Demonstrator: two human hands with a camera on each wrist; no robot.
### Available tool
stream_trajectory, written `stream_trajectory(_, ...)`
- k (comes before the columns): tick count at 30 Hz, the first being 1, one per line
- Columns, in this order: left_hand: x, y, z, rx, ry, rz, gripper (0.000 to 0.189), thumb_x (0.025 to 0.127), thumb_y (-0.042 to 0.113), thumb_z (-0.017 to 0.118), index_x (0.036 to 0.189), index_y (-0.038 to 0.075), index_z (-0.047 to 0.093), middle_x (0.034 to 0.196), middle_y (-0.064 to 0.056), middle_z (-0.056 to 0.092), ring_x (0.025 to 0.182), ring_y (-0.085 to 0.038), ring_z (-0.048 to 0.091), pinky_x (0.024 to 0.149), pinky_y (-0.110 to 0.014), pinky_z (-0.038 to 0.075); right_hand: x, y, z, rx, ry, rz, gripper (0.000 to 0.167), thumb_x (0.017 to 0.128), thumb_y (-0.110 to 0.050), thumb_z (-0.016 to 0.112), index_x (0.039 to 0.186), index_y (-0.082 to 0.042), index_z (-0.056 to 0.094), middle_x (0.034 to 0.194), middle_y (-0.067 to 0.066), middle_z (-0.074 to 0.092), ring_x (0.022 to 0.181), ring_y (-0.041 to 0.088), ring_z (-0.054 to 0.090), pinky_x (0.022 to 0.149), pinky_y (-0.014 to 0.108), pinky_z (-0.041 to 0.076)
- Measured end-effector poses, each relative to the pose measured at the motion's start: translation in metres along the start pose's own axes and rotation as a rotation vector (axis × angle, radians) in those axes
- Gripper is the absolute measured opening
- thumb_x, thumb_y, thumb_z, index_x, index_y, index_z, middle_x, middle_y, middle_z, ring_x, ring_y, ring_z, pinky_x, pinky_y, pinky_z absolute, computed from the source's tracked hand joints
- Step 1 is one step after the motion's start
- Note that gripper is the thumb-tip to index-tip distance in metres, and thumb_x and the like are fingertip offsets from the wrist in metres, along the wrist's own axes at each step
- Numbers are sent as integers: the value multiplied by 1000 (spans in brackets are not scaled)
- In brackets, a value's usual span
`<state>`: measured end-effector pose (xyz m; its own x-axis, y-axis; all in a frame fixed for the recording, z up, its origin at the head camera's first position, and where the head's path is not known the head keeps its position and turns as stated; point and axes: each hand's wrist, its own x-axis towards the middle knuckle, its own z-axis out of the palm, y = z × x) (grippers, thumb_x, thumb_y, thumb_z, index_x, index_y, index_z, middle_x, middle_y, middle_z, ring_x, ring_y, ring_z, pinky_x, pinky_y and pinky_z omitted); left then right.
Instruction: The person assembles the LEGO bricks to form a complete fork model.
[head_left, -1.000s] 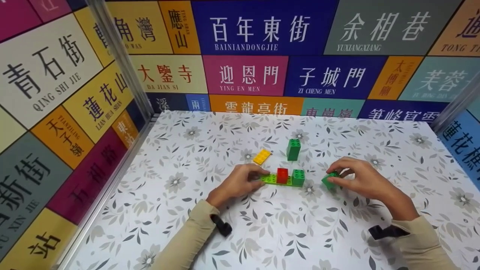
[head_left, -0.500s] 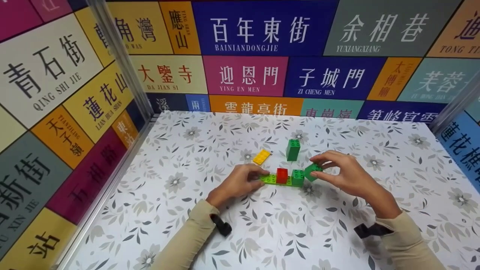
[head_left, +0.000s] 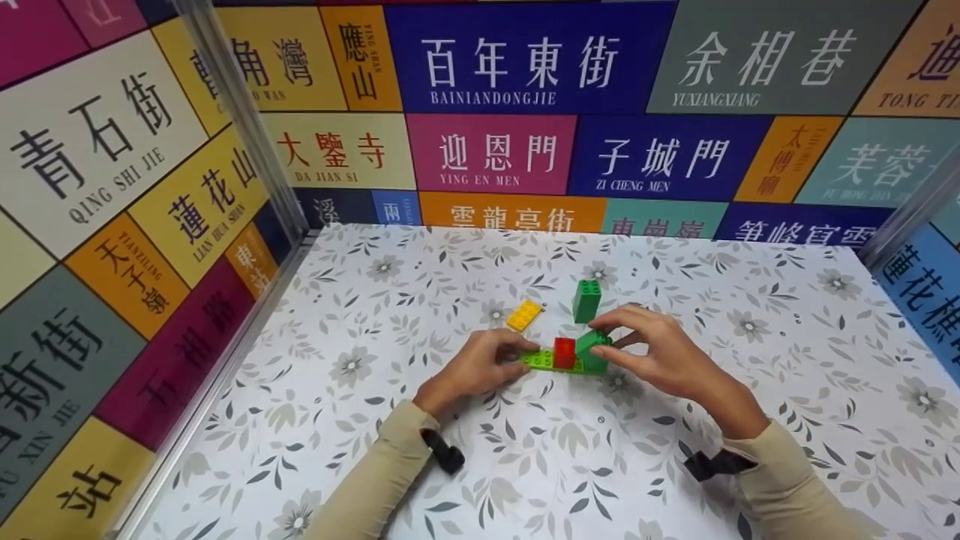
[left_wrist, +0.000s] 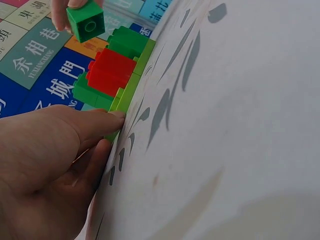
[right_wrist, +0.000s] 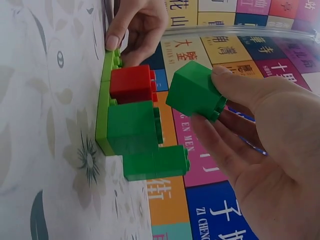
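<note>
Pinches green block [head_left: 591,346] in right grip [head_left: 651,346], partly hiding second block [right_wrist: 132,129]; pinches lime strip [head_left: 538,361] in left grip [head_left: 478,364]. Upper centre: "BAINIANDONGJIE" on sign [head_left: 525,56].

The right hand [right_wrist: 277,135] pinches a green brick [right_wrist: 192,90] above a lime plate [right_wrist: 102,120], whose left end the left hand [right_wrist: 142,25] holds. A red brick [right_wrist: 131,85] and, to its right, another green brick [right_wrist: 132,127] sit on the plate.
</note>
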<state>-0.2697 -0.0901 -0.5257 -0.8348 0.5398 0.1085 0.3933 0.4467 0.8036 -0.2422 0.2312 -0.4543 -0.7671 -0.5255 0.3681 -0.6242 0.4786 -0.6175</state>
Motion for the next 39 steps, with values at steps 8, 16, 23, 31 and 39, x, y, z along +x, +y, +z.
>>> stream_trajectory(8, 0, -1, 0, 3, 10, 27, 37, 96, 8, 80, 132, 14, 77, 131, -2, 77, 113, -15, 72, 103, -31, 60, 12, -3, 9, 69, 32, -34, 34, 98, -20, 82, 132, -16, 75, 128, 2, 75, 116, 17, 73, 89, 29, 66)
stream_trajectory(16, 0, -3, 1, 5, 17, 28, 37, 96, 8, 81, 132, 14, 77, 131, -2, 77, 114, -15, 72, 104, -30, 60, 22, -4, 22, 98, -2, -47, 33, 101, -18, 79, 134, -15, 73, 130, 1, 71, 120, 19, 72, 93, 34, 66)
stream_trajectory(23, 0, -3, 2, -4, 12, 16, 40, 96, 9, 81, 135, 15, 76, 133, -1, 76, 115, -14, 72, 104, -30, 60, 30, -7, 32, 134, -23, -49, 34, 102, -18, 77, 135, -15, 72, 132, 0, 70, 123, 19, 71, 97, 33, 65)
stream_trajectory(31, 0, -3, 2, -1, 21, 25, 39, 95, 6, 81, 133, 9, 75, 130, -7, 76, 114, -17, 74, 101, -27, 60, 42, -10, 39, 127, -65, -48, 33, 101, -15, 78, 134, -16, 74, 131, 0, 72, 124, 20, 71, 97, 33, 65)
stream_trajectory(39, 1, -5, 3, -34, 50, 37, 37, 93, 0, 80, 129, 5, 75, 122, -10, 77, 109, -21, 75, 99, -32, 62, 48, -8, 47, 92, -95, -100, 39, 99, -14, 81, 137, -9, 73, 131, 5, 74, 121, 23, 72, 91, 36, 67)
